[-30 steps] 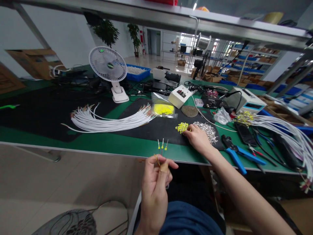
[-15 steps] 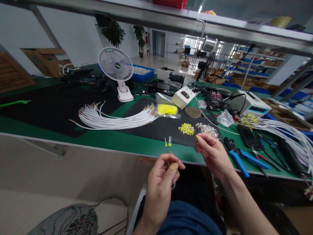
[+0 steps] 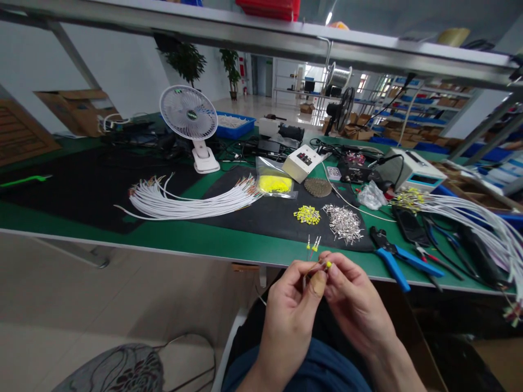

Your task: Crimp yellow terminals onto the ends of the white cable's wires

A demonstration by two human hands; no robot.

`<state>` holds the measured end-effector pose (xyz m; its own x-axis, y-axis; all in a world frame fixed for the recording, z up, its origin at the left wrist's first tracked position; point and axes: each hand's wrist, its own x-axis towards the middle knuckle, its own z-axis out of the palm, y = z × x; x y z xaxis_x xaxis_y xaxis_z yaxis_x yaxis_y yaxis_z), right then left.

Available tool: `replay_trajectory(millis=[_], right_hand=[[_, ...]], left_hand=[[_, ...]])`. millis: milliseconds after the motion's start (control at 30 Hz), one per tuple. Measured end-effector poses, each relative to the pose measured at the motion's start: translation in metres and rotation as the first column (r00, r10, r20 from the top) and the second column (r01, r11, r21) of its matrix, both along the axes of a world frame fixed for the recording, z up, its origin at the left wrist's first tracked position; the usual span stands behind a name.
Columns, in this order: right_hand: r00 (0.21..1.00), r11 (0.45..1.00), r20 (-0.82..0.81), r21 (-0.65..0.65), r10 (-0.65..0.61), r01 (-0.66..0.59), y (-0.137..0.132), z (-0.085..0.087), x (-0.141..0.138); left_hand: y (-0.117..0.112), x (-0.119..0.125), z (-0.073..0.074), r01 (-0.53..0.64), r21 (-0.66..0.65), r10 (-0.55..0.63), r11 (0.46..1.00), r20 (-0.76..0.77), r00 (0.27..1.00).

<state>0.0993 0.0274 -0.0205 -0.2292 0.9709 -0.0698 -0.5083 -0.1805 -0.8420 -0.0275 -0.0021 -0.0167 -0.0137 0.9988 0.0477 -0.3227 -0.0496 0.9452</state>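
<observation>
My left hand (image 3: 296, 302) pinches thin wires near the table's front edge. Above its fingers stand several wire ends with yellow seals and metal terminals (image 3: 314, 245). Meeting it, my right hand (image 3: 355, 302) pinches a small yellow seal (image 3: 329, 265) against the left fingertips; whether a wire has entered the seal is hidden. A tan covering wraps the left thumb. Beyond the hands lie a pile of yellow seals (image 3: 307, 215) and a heap of loose metal terminals (image 3: 345, 223).
A bundle of white cables (image 3: 192, 202) lies left, beside a bag of yellow seals (image 3: 274, 184). Blue-handled crimping pliers (image 3: 394, 253) and another cable bundle (image 3: 469, 218) are right. A white fan (image 3: 190, 117) stands behind. A metal shelf beam (image 3: 261, 46) crosses above.
My right hand has come down and left from near the terminal heap, bringing the yellow seal to my left hand. My left hand has shifted right with the wires, and the hands now touch.
</observation>
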Motion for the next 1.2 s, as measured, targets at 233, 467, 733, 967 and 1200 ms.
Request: replay_trajectory(millis=[233,467,733,967,1200], right_hand=[[0.992,0.988,0.101,0.142,-0.073,0.058,-0.007,0.0,0.012],[0.986,0.982,0.148,0.183,-0.075,0.047,-0.01,0.0,0.016],[0.969,0.966,0.208,0.244,-0.133,0.081,-0.017,-0.004,0.027],[0.944,0.96,0.289,0.27,-0.159,0.079,-0.019,-0.001,0.032],[0.761,0.907,0.578,0.42,-0.294,0.031,-0.019,0.006,0.052]], left_hand=[[-0.002,0.002,0.002,-0.025,0.06,0.028,0.998,-0.053,0.998],[-0.005,0.007,0.001,-0.027,0.049,0.028,0.998,-0.021,0.999],[-0.008,0.008,-0.005,-0.106,0.134,0.133,0.985,-0.208,0.969],[-0.011,0.007,-0.002,-0.109,0.15,0.154,0.983,-0.327,0.933],[-0.009,0.007,-0.004,-0.112,0.171,0.166,0.979,-0.344,0.924]])
